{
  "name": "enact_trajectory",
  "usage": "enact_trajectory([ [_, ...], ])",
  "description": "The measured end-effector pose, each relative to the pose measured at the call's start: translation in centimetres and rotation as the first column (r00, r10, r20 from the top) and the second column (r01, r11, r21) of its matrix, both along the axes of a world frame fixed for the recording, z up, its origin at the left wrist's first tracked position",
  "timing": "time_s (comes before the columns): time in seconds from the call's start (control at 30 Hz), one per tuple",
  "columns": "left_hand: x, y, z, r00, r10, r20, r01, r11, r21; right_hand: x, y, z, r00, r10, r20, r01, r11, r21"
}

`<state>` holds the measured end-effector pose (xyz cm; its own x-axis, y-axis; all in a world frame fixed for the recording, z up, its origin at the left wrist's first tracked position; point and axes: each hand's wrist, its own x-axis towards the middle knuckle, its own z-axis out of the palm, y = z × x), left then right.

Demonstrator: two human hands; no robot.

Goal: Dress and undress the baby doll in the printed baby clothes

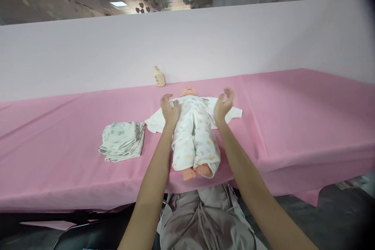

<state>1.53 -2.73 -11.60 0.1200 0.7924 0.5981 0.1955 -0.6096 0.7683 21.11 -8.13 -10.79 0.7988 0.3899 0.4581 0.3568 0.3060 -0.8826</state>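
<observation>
A baby doll lies on its back on the pink-covered table, head toward the wall and bare feet toward me. It has on white printed pants, with a white long-sleeved top spread out on both sides of it. My left hand is raised at the doll's left-hand side in view, fingers curved apart and holding nothing. On the opposite side, over the other sleeve, my right hand is also raised, its fingers bent and parted with nothing in them. Both hands are slightly blurred.
Folded printed cloths lie left of the doll. A cream pump bottle stands at the back against the white wall. The pink table cover hangs over the front edge, near my lap. A black chair is below left.
</observation>
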Motion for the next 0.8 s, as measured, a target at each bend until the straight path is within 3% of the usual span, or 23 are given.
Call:
enact_trajectory([
  [0.03,0.2,0.0,-0.2,0.997,0.029,-0.066,-0.028,1.0,0.008,-1.3,0.3,-0.1,0.984,0.113,0.136,-0.111,0.994,-0.018],
  [0.1,0.3,0.1,-0.6,0.977,0.065,-0.205,-0.063,0.998,0.013,-3.1,0.9,-0.8,0.847,0.365,0.386,-0.317,0.93,-0.185],
  [0.17,0.3,0.1,-0.6,0.952,0.083,-0.294,-0.081,0.997,0.017,-3.7,1.5,-1.8,0.694,0.531,0.486,-0.387,0.845,-0.37],
  [0.2,0.3,0.0,-0.6,0.943,0.103,-0.317,-0.099,0.995,0.027,-3.6,1.8,-2.2,0.662,0.563,0.495,-0.382,0.821,-0.424],
  [0.33,0.5,-1.0,-0.2,0.907,0.165,-0.386,-0.145,0.986,0.08,-2.7,2.0,-3.0,0.658,0.534,0.531,-0.314,0.835,-0.452],
  [0.47,0.6,-2.1,-0.3,0.879,0.207,-0.43,-0.185,0.978,0.093,-3.0,0.7,-2.6,0.592,0.477,0.649,-0.228,0.872,-0.433],
  [0.63,-1.2,-3.7,-0.7,0.831,0.11,-0.545,-0.049,0.991,0.126,-3.0,-2.3,-2.7,0.488,0.494,0.72,-0.208,0.867,-0.453],
  [0.73,-2.6,-5.1,-0.9,0.79,0.067,-0.61,0.038,0.987,0.158,-2.4,-4.2,-3.5,0.476,0.52,0.71,-0.217,0.851,-0.478],
  [0.8,-3.0,-6.0,-1.0,0.758,0.071,-0.649,0.034,0.988,0.148,-2.1,-5.4,-4.0,0.481,0.527,0.701,-0.196,0.844,-0.5],
])
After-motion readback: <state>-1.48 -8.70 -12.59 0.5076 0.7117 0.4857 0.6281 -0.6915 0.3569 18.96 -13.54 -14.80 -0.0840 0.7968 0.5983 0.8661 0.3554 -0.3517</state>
